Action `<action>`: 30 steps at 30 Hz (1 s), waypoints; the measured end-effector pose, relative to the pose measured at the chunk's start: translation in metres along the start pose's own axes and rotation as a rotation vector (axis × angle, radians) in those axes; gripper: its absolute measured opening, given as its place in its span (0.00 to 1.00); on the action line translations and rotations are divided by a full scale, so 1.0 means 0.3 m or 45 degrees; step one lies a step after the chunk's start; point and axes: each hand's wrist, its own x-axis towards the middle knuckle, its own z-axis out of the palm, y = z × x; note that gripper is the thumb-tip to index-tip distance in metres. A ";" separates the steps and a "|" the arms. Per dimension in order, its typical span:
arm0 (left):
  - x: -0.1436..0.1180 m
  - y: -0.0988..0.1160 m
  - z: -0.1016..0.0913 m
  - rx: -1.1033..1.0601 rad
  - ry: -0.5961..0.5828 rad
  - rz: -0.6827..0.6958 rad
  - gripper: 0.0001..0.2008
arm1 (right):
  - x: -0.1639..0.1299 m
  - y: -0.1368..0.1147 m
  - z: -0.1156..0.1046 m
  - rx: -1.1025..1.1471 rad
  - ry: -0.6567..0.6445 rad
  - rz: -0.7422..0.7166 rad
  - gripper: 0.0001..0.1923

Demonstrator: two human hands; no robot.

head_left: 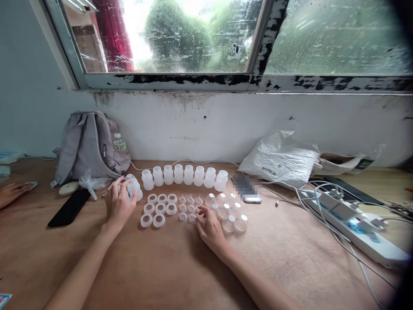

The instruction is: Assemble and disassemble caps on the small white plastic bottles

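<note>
the left hand (118, 202) is curled around a translucent plastic bottle (134, 187) at the left end of the layout, fingers wrapped on its near side, the bottle standing on the wooden table (174, 267). the right hand (209, 226) rests low on the table with fingers loosely bent, fingertips (200, 211) touching the small clear nipples (189, 209) laid in short rows; whether it pinches one i cannot tell. left of the nipples lie white screw rings (158, 209) in rows, and right of the hand are clear dome caps (230, 213). behind them stands a row of bottles (185, 175). a grey backpack (88, 146) leans on the wall at left, a black phone (69, 207) near it. a white power strip (358, 228) with cables lies at right. another person's hand (11, 193) shows at the left edge.
</note>
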 end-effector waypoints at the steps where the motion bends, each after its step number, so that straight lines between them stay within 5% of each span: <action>1: 0.038 -0.014 0.006 0.045 0.001 -0.024 0.19 | -0.001 0.000 0.000 0.011 0.010 -0.008 0.14; 8: 0.179 -0.065 0.051 0.194 -0.234 -0.080 0.16 | -0.004 -0.002 -0.006 0.064 0.062 -0.042 0.14; 13: 0.179 0.062 -0.048 -0.075 0.067 -0.115 0.17 | -0.003 -0.006 -0.020 0.119 0.116 -0.028 0.12; 16: 0.141 0.180 -0.116 -0.422 0.140 -0.066 0.17 | -0.005 -0.010 -0.021 0.152 0.132 -0.022 0.12; 21: 0.002 0.341 -0.118 -0.852 -0.046 -0.046 0.14 | -0.010 -0.013 -0.019 0.208 0.159 -0.014 0.12; 30: -0.178 0.429 -0.039 -1.162 -0.407 0.121 0.13 | -0.023 -0.025 -0.027 0.246 0.065 -0.052 0.11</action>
